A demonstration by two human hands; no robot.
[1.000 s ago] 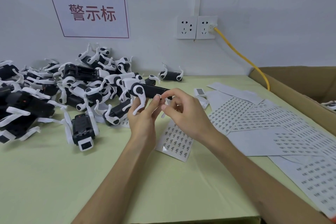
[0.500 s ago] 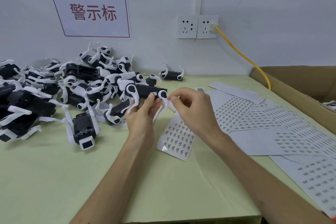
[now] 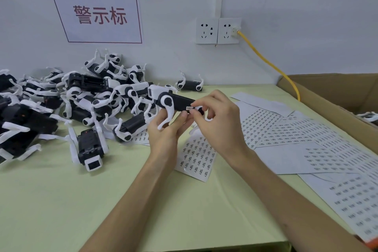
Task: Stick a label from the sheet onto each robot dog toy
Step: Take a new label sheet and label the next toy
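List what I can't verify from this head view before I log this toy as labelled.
- Label on the held robot dog toy: print too small; right hand covers its right end, so full adhesion is unclear.
- Toy's underside: behind the left hand.
- Cardboard box: contents cut off by the right edge.
- Piled toys: any labels face away or are overlapped.

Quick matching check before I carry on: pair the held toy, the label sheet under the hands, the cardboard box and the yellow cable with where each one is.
1 held toy
2 label sheet
3 box
4 cable

a plugged into the wall socket
b flat on the table
c at the table's right edge
d gripped in both hands

Pairs: 1-d, 2-b, 3-c, 4-a
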